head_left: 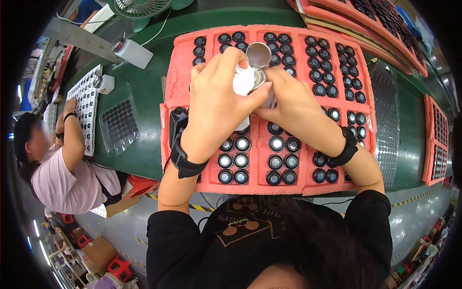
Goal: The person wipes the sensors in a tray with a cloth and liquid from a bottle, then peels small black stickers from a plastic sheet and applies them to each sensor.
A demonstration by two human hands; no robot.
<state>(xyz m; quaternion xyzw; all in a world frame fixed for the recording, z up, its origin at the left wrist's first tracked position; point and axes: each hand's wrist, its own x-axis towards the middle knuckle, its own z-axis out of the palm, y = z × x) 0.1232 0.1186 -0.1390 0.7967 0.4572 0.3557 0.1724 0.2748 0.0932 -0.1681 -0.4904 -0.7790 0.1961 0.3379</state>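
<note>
Both my hands meet above a pink foam tray (179,72) filled with rows of small round black parts with silvery centres. My right hand (301,103) is closed round a small shiny metal container (260,77), whose round lid (259,54) stands tipped up at the far side. A wad of white cloth or tissue (243,81) is pinched in my left hand (216,94) and pressed against the container's mouth. The fingers hide most of the container's body.
To the left lie a white tray of parts (84,103), a bag of black discs (119,123) and a white bottle (134,54). A co-worker (67,168) sits there. Stacked pink trays (332,31) stand at the far right; a green fan (139,8) is at the back.
</note>
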